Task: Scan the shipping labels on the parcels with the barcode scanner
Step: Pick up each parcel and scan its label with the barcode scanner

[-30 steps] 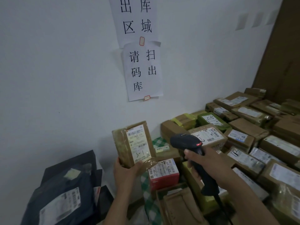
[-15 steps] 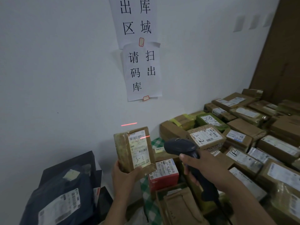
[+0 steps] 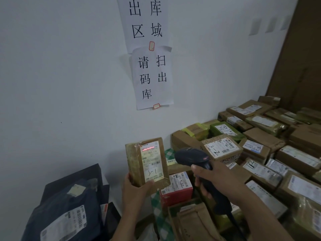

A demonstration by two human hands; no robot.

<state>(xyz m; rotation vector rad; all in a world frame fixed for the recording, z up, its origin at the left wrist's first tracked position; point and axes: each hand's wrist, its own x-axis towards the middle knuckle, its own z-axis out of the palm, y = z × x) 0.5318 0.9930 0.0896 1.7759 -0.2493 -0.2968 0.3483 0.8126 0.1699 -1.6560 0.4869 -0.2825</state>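
Two hands [image 3: 137,190] [image 3: 214,178], one scanner [image 3: 191,156], two notices [image 3: 152,77] [image 3: 144,20], over a dozen parcels [image 3: 220,146]

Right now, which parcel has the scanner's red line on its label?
The brown parcel marked 3-1, upright in the left hand; the red line crosses the top of its label. Parcel 3-2 and the others show none.

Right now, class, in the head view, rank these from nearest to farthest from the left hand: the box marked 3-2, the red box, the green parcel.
1. Red box, just right of the left hand holding the 3-1 parcel.
2. Box marked 3-2, behind the scanner.
3. Green parcel, farther back, behind the 3-2 box.
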